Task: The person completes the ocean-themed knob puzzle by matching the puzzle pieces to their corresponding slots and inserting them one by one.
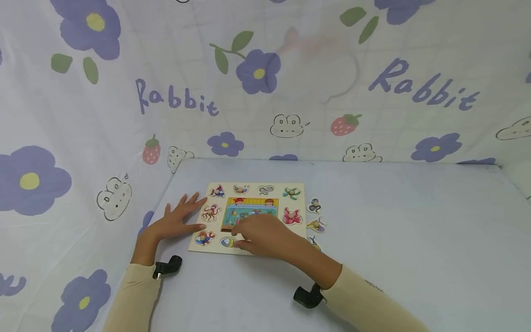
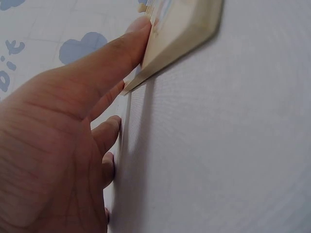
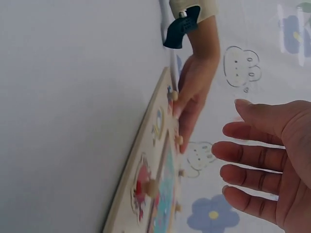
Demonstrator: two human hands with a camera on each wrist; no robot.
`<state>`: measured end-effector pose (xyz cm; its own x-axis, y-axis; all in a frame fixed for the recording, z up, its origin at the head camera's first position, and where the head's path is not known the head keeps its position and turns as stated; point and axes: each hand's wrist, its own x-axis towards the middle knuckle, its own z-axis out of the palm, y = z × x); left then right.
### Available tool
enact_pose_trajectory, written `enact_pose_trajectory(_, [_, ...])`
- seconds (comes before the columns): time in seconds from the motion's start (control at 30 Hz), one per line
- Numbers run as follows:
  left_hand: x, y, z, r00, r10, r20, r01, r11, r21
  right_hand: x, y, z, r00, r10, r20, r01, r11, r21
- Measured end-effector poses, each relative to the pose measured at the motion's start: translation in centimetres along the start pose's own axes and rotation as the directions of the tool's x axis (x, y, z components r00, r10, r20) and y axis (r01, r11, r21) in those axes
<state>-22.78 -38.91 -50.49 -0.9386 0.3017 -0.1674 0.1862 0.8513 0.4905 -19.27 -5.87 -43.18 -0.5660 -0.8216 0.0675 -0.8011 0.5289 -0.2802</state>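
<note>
A wooden peg puzzle board with sea animals around an aquarium picture lies on the table. My left hand rests at its left edge, fingers spread and thumb on the board; the left wrist view shows the thumb against the edge. My right hand hovers over the lower middle, beside a blue-and-yellow fish. In the right wrist view, the right hand's fingers are apart with nothing between them. A knobbed red piece sits in the board there.
Loose knobbed pieces lie along the board's right side: a dark blue one, a yellowish one and a blue one partly hidden by my right arm. A patterned cloth stands behind the table and at the left.
</note>
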Motion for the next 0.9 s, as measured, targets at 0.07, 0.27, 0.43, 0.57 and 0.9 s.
enact_pose_trajectory(0.07, [0.1,0.0,0.0,1.0,-0.002,0.0,0.002,1.0,0.002,-1.2,0.3,-0.7,1.0,-0.008,-0.027,0.009,1.0,0.014])
enact_pose_trajectory(0.27, [0.1,0.0,0.0,1.0,0.005,-0.004,-0.005,1.0,-0.012,-4.2,1.3,-2.4,0.996,0.047,-0.071,-0.043,0.997,0.061])
enact_pose_trajectory(0.43, [0.0,0.0,-0.2,1.0,0.006,-0.003,-0.006,1.0,-0.013,-5.9,2.4,-3.1,0.99,0.103,-0.093,-0.098,0.994,0.051])
enact_pose_trajectory(0.57, [-0.1,0.0,-0.2,1.0,0.008,-0.008,-0.008,1.0,-0.013,-7.1,3.2,-3.3,0.987,0.102,-0.121,-0.096,0.994,0.057])
enact_pose_trajectory(0.9, [-0.2,0.1,0.0,1.0,0.004,-0.005,-0.004,1.0,-0.031,-10.1,5.5,-3.3,0.975,0.12,-0.189,-0.116,0.993,0.032])
